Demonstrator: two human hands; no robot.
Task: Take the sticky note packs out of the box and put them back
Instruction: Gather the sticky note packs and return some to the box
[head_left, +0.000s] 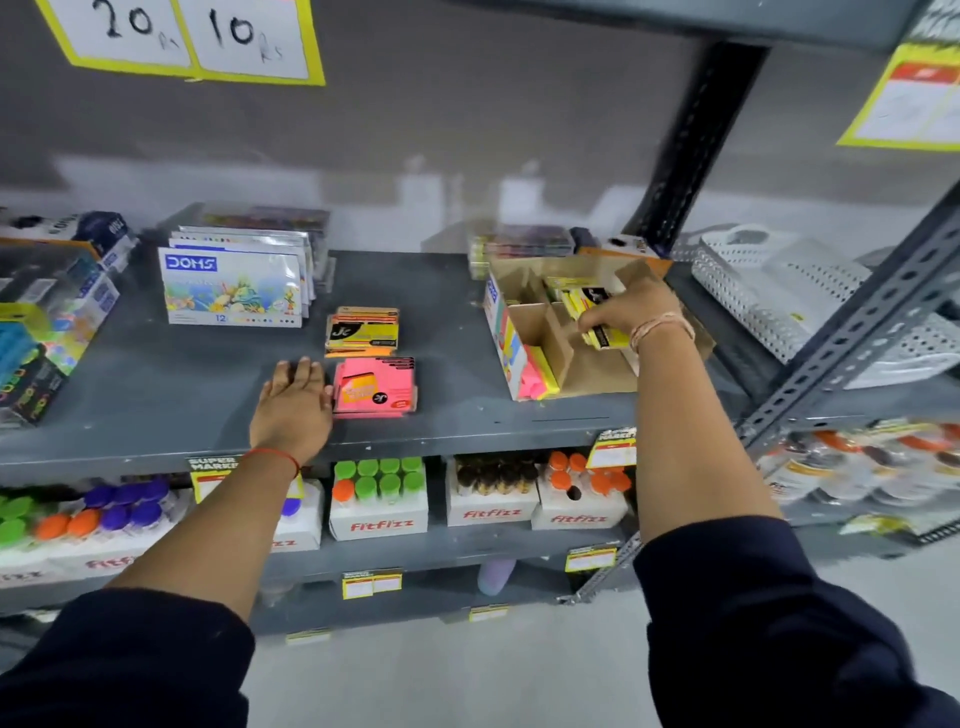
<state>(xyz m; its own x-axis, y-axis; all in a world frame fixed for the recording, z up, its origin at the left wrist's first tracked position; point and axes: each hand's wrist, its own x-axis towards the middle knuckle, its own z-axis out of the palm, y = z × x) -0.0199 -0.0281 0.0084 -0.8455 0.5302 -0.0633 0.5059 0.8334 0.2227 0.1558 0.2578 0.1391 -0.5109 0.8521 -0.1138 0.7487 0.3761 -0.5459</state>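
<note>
**Right hand grips yellow packs in the box, left hand flat on the shelf**

Nearest the camera, two dark sleeves (769, 623) reach forward over the pale floor. Below the working level, white Fitfizz cartons (379, 512) of green, orange and purple capped bottles sit on a lower shelf, with yellow price tags (371, 583) on the shelf edges.

On the grey shelf (457, 410), the left hand (292, 405) lies palm down with its fingers spread flat, holding nothing; its thumb side is just beside, perhaps touching, a pink sticky note pack (375, 387) lying flat. Just behind that pack sits a stack of orange and yellow packs (362, 332).

To the right, the right hand (631, 312) reaches into the open cardboard box (550, 338), its fingers curled closed round a bundle of yellow sticky note packs (597, 332) inside a rear compartment. More yellow packs stand behind it in the box, and pink and yellow ones stand along the box's front wall.

Farther back a DOMS colour set (231, 288) stands upright, white perforated baskets (789, 296) sit on the right, and handwritten price signs (197, 36) hang on the wall
</note>
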